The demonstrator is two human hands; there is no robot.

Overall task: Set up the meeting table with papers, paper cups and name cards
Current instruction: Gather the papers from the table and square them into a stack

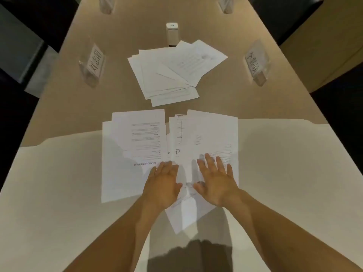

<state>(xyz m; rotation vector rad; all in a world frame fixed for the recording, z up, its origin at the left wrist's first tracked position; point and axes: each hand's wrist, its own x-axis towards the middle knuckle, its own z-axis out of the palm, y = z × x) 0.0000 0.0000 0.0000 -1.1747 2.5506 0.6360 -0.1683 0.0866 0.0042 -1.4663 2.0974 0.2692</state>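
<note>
Both hands are lying flat on the near papers, fingers straight and gripping nothing. The left hand [163,183], fingers close together, is resting where the two near groups of sheets meet. The right hand [218,181] is pressing down with fingers spread on the right group.

The left sheets [125,154] are lying roughly squared at the near middle of the desk [275,163]. The top one is showing lines of small print and a heading that reads upside down from here. The right sheets [212,130] are sitting just beside them and overlapping loosely. One is showing a ruled column and a handwritten word, and a corner of another is poking out toward the near edge between the forearms.

A third pile of papers [169,75] is lying fanned out and untidy farther along the middle of the desk, apart from the near sheets. Most of it is blank white, with faint print on the top right sheet.

A name card [94,63] in a clear stand is standing at the left, and another name card [255,61] at the right, both bearing dark handwriting. A small white box-shaped gadget [172,34] is standing upright just beyond the far pile.
</note>
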